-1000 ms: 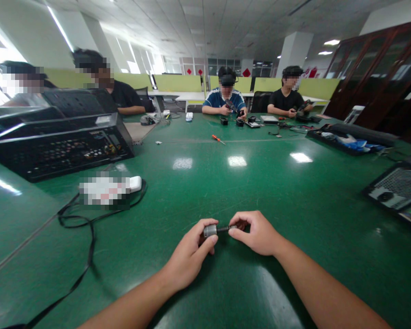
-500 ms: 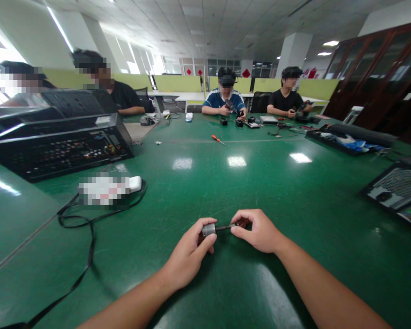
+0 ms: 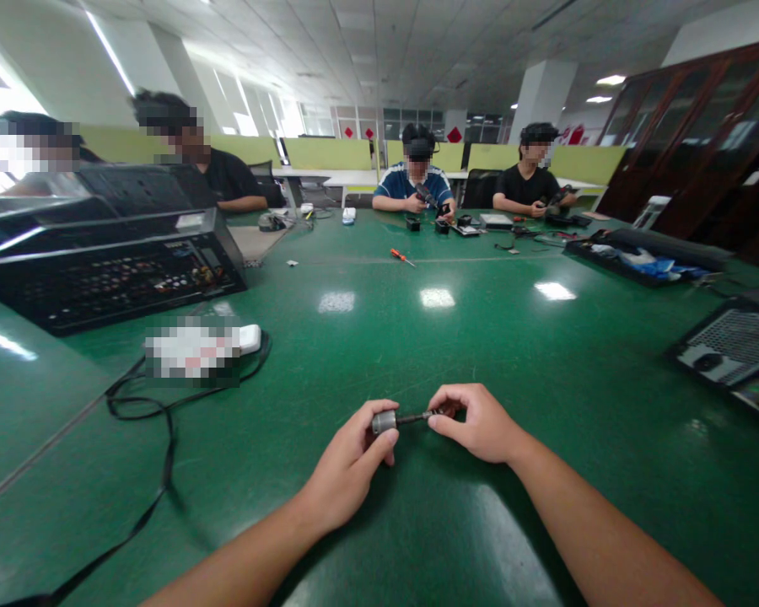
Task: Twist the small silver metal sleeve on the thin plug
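Between thumb and fingers, my left hand (image 3: 347, 472) grips a short silver metal cylinder (image 3: 384, 422). From its right end a thin dark rod (image 3: 411, 418) sticks out, lying roughly level, so the piece looks like a small motor with a shaft, though its kind is not certain. My right hand (image 3: 481, 426) pinches the far end of that rod, where a small metal part (image 3: 431, 414) shows at the fingertips. The rest of that end is hidden by the curled fingers. Both hands are just above the green table (image 3: 329, 354).
On the left stand a black computer case (image 3: 120, 282) and a power strip (image 3: 250, 339) with a black cable (image 3: 169, 430). An orange screwdriver (image 3: 400, 255) lies farther back. Another case (image 3: 734, 346) sits at right, near a black tray (image 3: 638, 257). Several people sit across the table.
Both hands keep their hold. My right hand has shifted very slightly up and right, my left hand very slightly left.
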The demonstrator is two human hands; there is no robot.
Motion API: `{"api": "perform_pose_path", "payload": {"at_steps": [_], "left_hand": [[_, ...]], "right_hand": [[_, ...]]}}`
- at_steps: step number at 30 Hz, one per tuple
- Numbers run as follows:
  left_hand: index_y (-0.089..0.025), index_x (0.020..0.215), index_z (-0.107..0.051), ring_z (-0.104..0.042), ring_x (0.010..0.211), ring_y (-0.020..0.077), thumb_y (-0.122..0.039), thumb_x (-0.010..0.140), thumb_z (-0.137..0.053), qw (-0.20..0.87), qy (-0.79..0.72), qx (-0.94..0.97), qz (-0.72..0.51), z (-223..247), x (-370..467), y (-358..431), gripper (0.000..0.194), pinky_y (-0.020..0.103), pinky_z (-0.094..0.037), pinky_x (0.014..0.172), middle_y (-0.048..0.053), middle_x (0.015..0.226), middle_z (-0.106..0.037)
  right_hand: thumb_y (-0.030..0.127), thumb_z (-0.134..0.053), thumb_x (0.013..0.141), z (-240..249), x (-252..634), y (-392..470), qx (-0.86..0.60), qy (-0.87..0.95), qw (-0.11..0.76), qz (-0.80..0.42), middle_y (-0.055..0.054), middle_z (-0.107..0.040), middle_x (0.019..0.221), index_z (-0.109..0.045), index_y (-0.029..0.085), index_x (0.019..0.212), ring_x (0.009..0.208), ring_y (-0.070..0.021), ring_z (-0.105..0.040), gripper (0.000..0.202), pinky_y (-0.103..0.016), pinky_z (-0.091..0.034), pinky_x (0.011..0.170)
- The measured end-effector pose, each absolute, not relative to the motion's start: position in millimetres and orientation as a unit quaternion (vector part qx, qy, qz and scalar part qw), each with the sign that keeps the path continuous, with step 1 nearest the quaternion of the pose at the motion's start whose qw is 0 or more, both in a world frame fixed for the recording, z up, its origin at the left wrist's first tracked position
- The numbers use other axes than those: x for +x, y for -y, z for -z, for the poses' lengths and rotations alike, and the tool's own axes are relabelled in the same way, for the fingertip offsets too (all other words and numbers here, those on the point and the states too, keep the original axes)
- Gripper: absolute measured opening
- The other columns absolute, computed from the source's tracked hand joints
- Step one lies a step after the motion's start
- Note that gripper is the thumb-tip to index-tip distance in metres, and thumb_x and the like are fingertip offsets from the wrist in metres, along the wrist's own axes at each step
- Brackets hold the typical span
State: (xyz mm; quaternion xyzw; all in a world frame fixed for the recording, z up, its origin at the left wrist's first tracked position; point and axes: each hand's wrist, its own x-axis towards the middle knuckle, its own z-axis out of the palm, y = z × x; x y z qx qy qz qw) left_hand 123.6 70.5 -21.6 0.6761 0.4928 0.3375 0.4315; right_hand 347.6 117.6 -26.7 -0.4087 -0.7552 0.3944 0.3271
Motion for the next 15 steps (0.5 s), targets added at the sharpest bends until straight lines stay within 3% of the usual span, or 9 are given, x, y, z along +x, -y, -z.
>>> {"api": "perform_pose_path", "payload": {"at_steps": [15], "left_hand": [[-0.020,0.122,-0.048,-0.056,0.073,0.0198,-0.038,0.094,-0.047,0.442,-0.486,0.672,-0.341,22.3,123.5,-70.9,0.033,0.031,-0.041,0.074,-0.001,0.073,-0.060]], "right_hand": [[0.022,-0.065,0.078,24.4,349.8,-117.7,-0.409,0.760,0.325,-0.385,-0.002,-0.066,0.071,-0.068,0.016,0.080,0.066,-0.0146,-0.060,0.008,-0.025,-0.048,0.066]]}}
